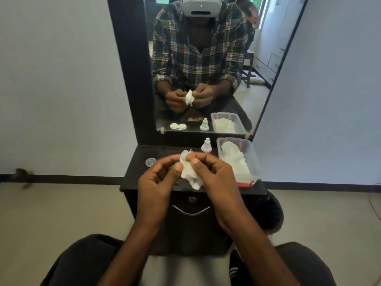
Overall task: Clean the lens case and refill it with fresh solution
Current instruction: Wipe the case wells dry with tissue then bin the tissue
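Both my hands are raised over the black dressing table [134,182] and hold one crumpled white tissue [190,176] between them. My left hand [156,182] pinches its left side with thumb and curled fingers. On the tissue's right side my right hand [216,178] pinches it with the thumb on top. Whether something is wrapped inside the tissue is hidden. A white two-well lens case shows only as a reflection in the mirror [178,126]; on the table my hands cover that spot. A clear round cap [150,162] lies at the table's left. The small white solution bottle [206,145] stands at the back.
A clear plastic box [252,162] with white tissues and red clips fills the table's right side. The mirror [257,58] in a black frame rises behind the table. A drawer with a metal handle [191,211] is below, and my knees are at the bottom.
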